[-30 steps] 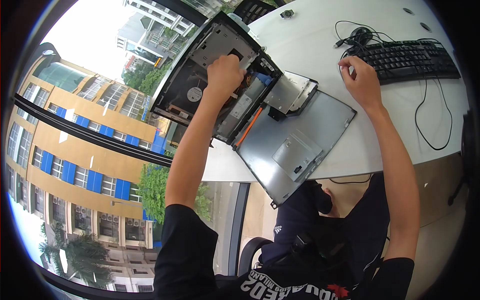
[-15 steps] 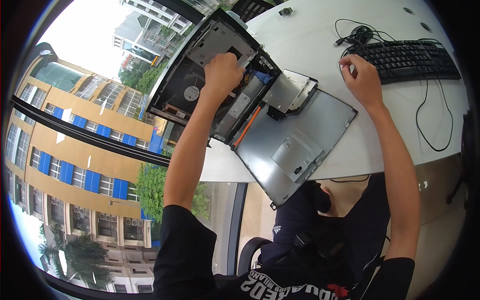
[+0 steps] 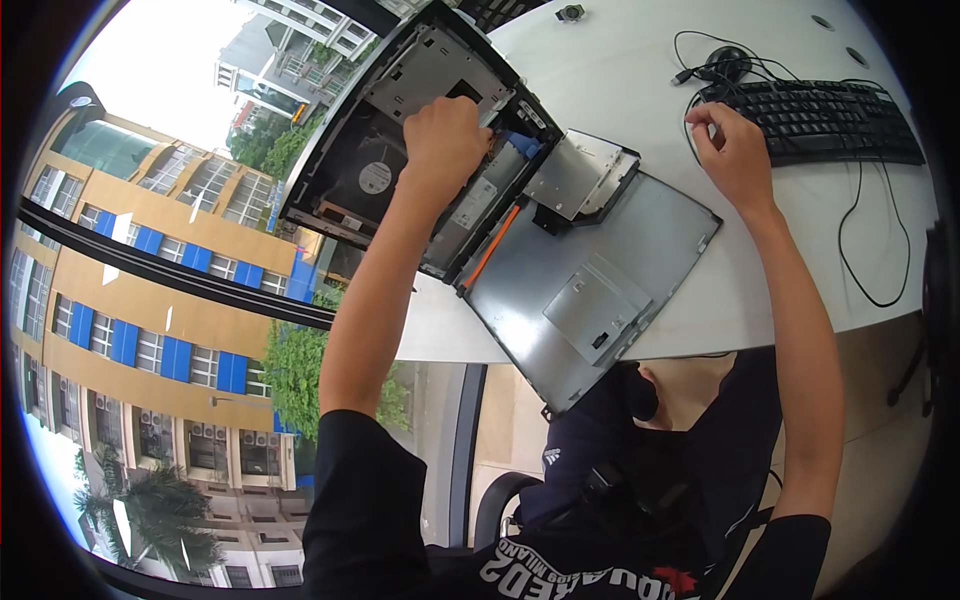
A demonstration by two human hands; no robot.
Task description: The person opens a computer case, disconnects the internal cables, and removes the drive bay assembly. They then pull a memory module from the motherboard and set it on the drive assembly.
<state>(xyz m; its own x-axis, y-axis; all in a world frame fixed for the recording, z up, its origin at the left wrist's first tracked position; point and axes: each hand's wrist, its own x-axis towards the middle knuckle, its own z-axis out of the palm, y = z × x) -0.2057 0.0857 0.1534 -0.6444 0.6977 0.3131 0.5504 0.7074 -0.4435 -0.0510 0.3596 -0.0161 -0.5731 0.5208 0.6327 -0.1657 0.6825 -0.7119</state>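
My left hand (image 3: 443, 145) reaches into an opened desktop computer case (image 3: 420, 65), its fingers curled downward. The fingertips are hidden behind the hand, so what they grip cannot be made out. Below that hand lie a round fan (image 3: 375, 178) and a silver labelled power supply (image 3: 475, 203). A metal drive bay (image 3: 580, 175) with a dark bracket rests on the detached side panel (image 3: 520, 300), beside the case. My right hand (image 3: 735, 155) is held beside the black keyboard (image 3: 810, 118), thumb and fingers drawn together. Anything in that pinch is too small to see.
An orange cable (image 3: 492, 250) runs along the case edge. A black mouse (image 3: 727, 64) with coiled cable lies by the keyboard. A watch (image 3: 570, 13) sits at the far side of the white table (image 3: 620, 70). A window (image 3: 170, 250) is on the left.
The whole view has shifted slightly, with the case appearing a little further left. Both hands keep nearly the same pose and place.
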